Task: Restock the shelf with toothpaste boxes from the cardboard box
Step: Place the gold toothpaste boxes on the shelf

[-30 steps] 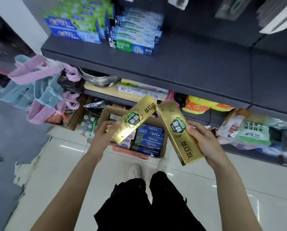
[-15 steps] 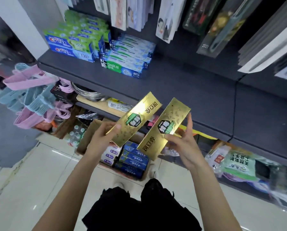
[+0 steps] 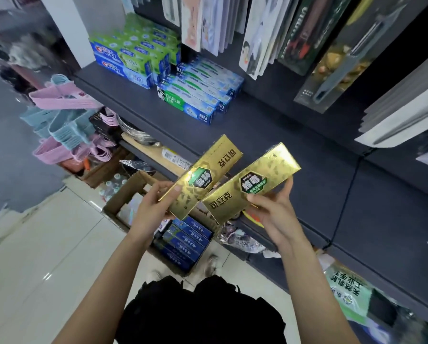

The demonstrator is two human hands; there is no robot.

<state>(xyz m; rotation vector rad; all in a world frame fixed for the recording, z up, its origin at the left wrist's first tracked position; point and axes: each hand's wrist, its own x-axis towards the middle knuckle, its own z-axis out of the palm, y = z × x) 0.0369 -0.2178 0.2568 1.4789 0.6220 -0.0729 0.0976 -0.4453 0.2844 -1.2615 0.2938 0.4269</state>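
1. Gripping one gold toothpaste box each, both hands hover before the shelf's [image 3: 270, 135] front edge.
2. Left hand [image 3: 151, 210] holds the lower end of the left box [image 3: 203, 175]; the rest slants up and right.
3. Right hand [image 3: 273, 211] clasps the right box [image 3: 253, 185] by its middle, from beneath.
4. Below, the cardboard box [image 3: 123, 194] holds blue boxes [image 3: 186, 240].
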